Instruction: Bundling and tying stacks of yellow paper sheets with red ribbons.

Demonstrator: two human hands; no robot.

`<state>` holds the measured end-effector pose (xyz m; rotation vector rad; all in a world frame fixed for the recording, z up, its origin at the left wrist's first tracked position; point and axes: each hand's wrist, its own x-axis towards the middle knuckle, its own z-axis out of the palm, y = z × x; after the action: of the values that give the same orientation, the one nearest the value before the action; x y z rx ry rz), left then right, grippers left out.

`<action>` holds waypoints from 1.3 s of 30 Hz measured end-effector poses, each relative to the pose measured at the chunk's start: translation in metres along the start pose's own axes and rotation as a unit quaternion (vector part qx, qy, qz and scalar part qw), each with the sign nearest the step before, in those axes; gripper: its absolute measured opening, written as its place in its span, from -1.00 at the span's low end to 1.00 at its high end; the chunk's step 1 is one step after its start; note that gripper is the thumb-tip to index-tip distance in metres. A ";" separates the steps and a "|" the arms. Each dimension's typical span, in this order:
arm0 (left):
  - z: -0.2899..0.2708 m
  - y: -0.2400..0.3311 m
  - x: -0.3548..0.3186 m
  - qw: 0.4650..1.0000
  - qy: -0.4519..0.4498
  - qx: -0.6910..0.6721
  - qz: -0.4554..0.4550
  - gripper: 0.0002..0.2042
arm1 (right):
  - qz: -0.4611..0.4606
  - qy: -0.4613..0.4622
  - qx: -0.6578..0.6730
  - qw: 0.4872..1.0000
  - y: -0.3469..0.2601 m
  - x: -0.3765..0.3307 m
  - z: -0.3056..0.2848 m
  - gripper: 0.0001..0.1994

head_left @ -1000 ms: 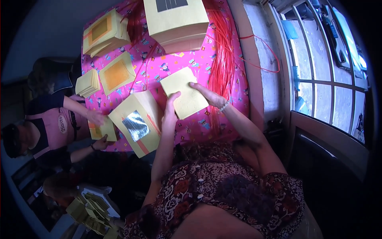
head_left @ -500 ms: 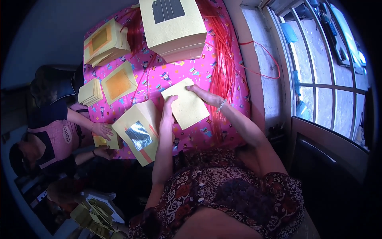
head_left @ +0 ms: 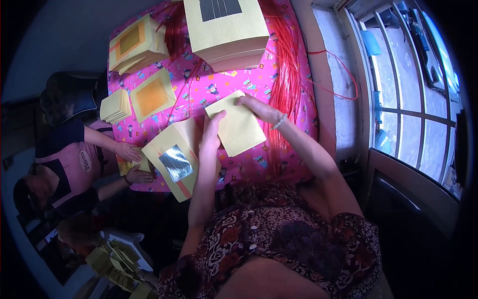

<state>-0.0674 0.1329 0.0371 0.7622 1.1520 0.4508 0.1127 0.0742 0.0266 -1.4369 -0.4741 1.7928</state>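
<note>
A thin stack of cream paper sheets point(head_left: 236, 127) is held between my two hands above the pink table. My left hand point(head_left: 211, 135) grips its left edge, with the thumb lying on top. My right hand point(head_left: 258, 108) holds the far right corner, thumb also on top; the fingers underneath are hidden. Just left of my left forearm lies a pile of larger cream sheets point(head_left: 164, 167), whose top sheet bears a silver foil square point(head_left: 175, 163) and an orange-red stripe. My left forearm covers part of that pile.
A tall cream paper stack point(head_left: 226, 32) stands at the far side, red plastic strands point(head_left: 287, 94) beside it. Farther left are another foil-marked stack point(head_left: 132, 45), an orange-squared sheet point(head_left: 152, 94) and a folded bundle point(head_left: 115, 107). A co-worker's hands point(head_left: 133, 162) press yellow paper. A barred window point(head_left: 398, 109) is right.
My hands keep hold of the paper stack with little change in grip. At the left, the co-worker's nearer hand has spread flatter over the yellow paper. The whole view has shifted slightly.
</note>
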 end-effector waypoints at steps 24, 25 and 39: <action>-0.001 0.092 0.043 0.925 -0.104 0.350 0.107 -0.32 | 0.019 0.296 0.532 0.793 0.156 -0.086 0.045 -0.57; 0.004 0.100 0.053 0.924 -0.171 0.342 0.013 -0.36 | 0.057 0.260 0.583 0.768 0.163 -0.090 0.055 -0.61; 0.007 0.074 0.099 0.871 -0.282 0.348 -0.199 -0.57 | -0.053 0.114 0.746 0.653 0.127 -0.028 0.116 -0.45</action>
<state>-0.0207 0.2470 0.0292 1.1442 0.8606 -0.5546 -0.0375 -0.0070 -0.0099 -0.3296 0.9195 1.1321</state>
